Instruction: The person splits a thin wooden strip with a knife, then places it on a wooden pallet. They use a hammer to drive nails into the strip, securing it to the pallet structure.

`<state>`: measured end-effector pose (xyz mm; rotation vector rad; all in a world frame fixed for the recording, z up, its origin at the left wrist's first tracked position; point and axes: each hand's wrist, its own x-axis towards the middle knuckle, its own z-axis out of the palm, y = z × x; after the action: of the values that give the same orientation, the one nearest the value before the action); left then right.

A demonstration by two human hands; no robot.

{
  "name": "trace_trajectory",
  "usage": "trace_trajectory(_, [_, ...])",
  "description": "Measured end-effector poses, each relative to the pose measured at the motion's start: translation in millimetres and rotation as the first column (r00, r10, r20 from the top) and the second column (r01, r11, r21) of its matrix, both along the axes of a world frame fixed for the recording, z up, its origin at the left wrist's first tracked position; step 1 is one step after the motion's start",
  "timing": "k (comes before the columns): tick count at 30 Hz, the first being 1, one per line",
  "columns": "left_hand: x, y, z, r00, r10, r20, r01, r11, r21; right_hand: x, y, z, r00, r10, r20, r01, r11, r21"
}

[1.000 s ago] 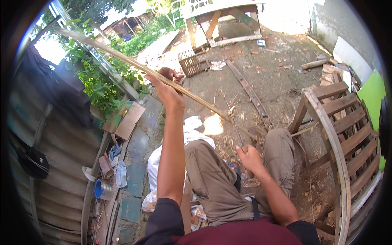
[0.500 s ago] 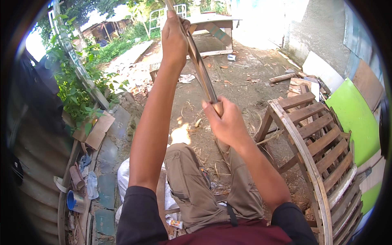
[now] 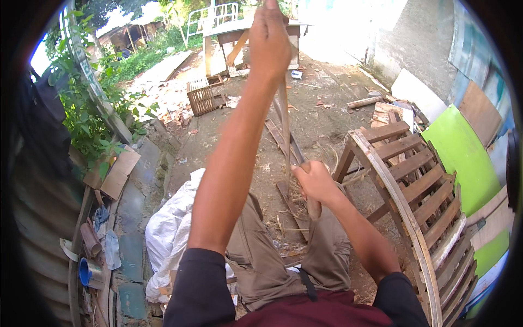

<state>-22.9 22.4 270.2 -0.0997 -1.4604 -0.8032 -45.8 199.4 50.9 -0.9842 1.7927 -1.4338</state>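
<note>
High up in front of me, my left hand (image 3: 270, 43) is closed around the upper part of a thin wooden stick (image 3: 285, 131), which hangs down almost upright. My right hand (image 3: 316, 182), lower and to the right over my right knee, grips the wooden handle of a long-bladed knife (image 3: 314, 209). Its dark narrow blade slants up and to the left, passing close to the stick; whether they touch I cannot tell. Part of the stick's top is hidden by my left fingers.
A slatted wooden frame (image 3: 412, 188) stands at my right, with a green panel (image 3: 456, 155) behind it. White sacking (image 3: 170, 229) lies beside my left leg. Ahead are a slatted crate (image 3: 201, 98) and a table (image 3: 294, 28). A blue-lined can (image 3: 92, 272) lies at left.
My right hand has come down and right with the knife, drawing the blade toward me. My left hand has moved up and right, and the stick now shows apart from the blade.
</note>
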Motion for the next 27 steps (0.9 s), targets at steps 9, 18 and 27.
trace_trajectory(9, [5.9, -51.6, -1.4, 0.978, -0.209, 0.019, 0.201, 0.96, 0.194, -18.8, -11.0, -187.2, 0.918, 0.244, -0.313, -0.016, 0.81, 0.587])
trace_trajectory(18, [22.0, -102.0, -184.4, 0.94, 0.036, 0.339, -0.148, 0.939, 0.31, -41.5, -31.6, -282.5, 0.878, -0.039, -0.476, 0.265, 0.869, 0.418])
trace_trajectory(27, [32.6, -95.6, -163.7, 0.665, 0.432, 0.609, -0.585, 0.808, 0.065, 18.9, -72.1, -155.5, 0.963, -0.237, -0.127, 0.24, 0.971, 0.012])
